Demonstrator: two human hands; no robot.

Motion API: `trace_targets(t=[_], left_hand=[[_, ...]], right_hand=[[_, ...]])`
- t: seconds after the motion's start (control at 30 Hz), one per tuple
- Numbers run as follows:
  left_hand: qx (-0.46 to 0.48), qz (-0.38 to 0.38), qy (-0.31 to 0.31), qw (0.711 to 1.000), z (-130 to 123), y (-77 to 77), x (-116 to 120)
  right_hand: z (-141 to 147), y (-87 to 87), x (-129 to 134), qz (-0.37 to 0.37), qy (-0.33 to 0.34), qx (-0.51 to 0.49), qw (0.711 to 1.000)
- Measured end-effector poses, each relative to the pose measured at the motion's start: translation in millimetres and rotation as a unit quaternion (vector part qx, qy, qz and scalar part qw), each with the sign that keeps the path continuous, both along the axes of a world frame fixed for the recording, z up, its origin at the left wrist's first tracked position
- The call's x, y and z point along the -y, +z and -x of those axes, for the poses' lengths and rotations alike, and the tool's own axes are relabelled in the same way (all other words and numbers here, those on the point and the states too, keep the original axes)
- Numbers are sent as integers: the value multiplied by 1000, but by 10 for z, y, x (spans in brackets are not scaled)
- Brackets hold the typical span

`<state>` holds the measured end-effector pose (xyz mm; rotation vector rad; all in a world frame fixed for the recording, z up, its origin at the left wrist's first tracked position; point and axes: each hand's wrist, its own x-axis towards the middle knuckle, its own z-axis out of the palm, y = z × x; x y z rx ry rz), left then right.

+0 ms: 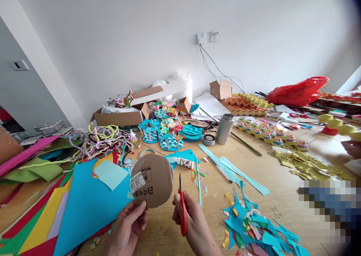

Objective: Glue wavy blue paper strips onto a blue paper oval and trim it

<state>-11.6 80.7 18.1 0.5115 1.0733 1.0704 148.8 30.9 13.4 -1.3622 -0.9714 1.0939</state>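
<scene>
A round cardboard disc (158, 181) with printing and a white label is pinched at its lower left edge by my left hand (129, 224). My right hand (191, 214) grips red-handled scissors (183, 214), their blades pointing up and looking closed, just right of the disc and apart from it. Behind the disc lies a white glue bottle (185, 163) on blue paper (188, 155). Under and left of my left hand is a stack of coloured sheets with a large blue sheet (84, 203) on top.
Blue paper scraps (262, 229) are heaped at the right front. A metal bottle (225, 129) and tape roll (209, 139) stand behind. Pipe cleaners (98, 139) lie back left. Another person's hand (352, 148) shows at the far right.
</scene>
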Motion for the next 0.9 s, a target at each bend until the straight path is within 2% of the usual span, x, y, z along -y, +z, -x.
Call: trace_targets(t=[0.2,0.37,0.57,0.9], left_hand=[[1,-14,-35,999,24,-3,-7],[-20,-17,-36,999,24,48,-5],[-35,-24,-42,998,17,61,-16],[-40,-17,-46,998,12,71,6]], right_hand=[[-18,44,23,-1,23,26,999],[-7,90,43,-4,23,39,999],[-10,53,50,5,34,65,997],[-8,86,41,8,36,42,998]])
